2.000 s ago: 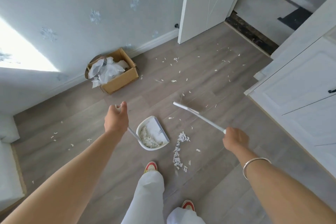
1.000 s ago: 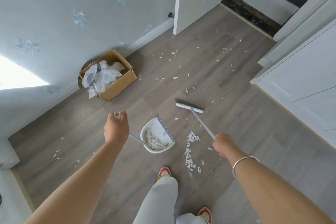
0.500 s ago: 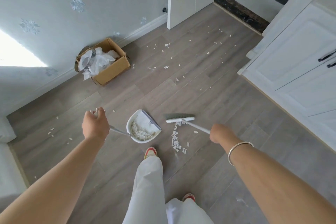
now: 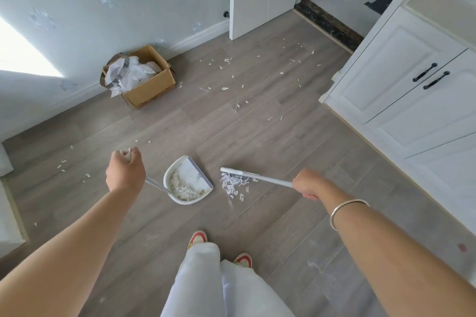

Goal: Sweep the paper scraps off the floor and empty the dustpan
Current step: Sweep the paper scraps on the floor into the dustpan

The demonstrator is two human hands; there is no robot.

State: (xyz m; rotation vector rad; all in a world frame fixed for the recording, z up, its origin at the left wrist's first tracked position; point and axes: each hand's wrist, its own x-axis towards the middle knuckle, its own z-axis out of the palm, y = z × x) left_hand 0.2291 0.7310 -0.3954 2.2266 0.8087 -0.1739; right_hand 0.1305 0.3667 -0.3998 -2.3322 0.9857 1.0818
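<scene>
Two tools share the work. The left hand point(image 4: 126, 172) is clenched round the top of the thin metal handle of the white plastic dustpan point(image 4: 190, 171). It sits flat on the grey wood-grain floor point(image 4: 257, 213) with its grey lip turned right, so paper can slide in; it already holds a heap. The right hand point(image 4: 307, 184) grasps the slim white stick of the broom point(image 4: 239, 172). Its narrow head rests at the far edge of a small pile of light, curled white paper scraps point(image 4: 233, 184), just right of the lip. Other loose scraps point(image 4: 226, 60) lie scattered far off, right of the brown cardboard box point(image 4: 152, 87).
</scene>
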